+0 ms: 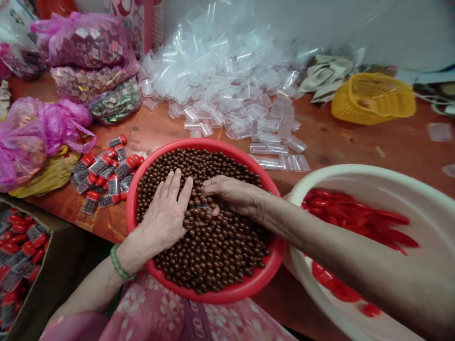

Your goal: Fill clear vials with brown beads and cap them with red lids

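Observation:
A red basin (146, 170) full of small brown balls (220, 251) rests on my lap against the table edge. My left hand (167, 213) lies flat on the balls with fingers stretched out, a green bead bracelet (119, 265) on the wrist. My right hand (231, 194) reaches in from the right, fingers pinched on a small clear box (199, 208) pushed into the balls beside my left fingertips.
Filled red-capped boxes (103, 170) lie left of the basin and in a carton (19, 255) at lower left. Empty clear boxes (227, 90) are heaped behind. A white basin (401, 189) with red caps (355, 218) sits right, a yellow basket (373, 97) beyond, pink bags (81, 42) at left.

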Demonstrator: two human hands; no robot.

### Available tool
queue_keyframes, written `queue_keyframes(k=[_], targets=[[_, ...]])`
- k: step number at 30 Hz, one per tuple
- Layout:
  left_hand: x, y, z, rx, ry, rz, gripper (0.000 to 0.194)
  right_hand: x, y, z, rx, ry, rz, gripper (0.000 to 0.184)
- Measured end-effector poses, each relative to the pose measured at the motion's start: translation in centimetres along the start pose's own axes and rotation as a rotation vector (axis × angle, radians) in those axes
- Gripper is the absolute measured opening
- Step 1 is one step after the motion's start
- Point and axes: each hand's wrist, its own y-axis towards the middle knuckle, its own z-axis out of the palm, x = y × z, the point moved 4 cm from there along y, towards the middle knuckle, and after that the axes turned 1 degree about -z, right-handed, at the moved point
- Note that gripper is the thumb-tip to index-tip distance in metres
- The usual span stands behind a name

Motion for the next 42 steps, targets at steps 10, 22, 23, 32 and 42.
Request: queue_keyframes(k=[10,22,23,32,42], targets=[[0.6,1.2,-1.7,-0.194,-0.215,0.188,0.049,0.3,-0.4,0.8,0.061,0.058,0.014,0.008],[0.6,1.1,-4.3,-0.205,-0.762,0.031,0.025,2.7,-3.5,0.2,-0.037,-0.495,-0.400,0.028],[0.6,1.1,-4.2,-0.168,-0.782,0.021,0.025,3.0,-3.9,0.1,-0.079,-0.627,-0.468,0.028],[0.9,1.1,-2.5,0.018,-1.070,-0.052,0.024,4.8,-7.8,0.4,-0.117,-0.641,-0.801,0.020],[0.2,0.9,-2.2,0.191,-1.192,0.021,0.019,6.0,-6.8,1.8,0.123,-0.753,-0.829,0.019]])
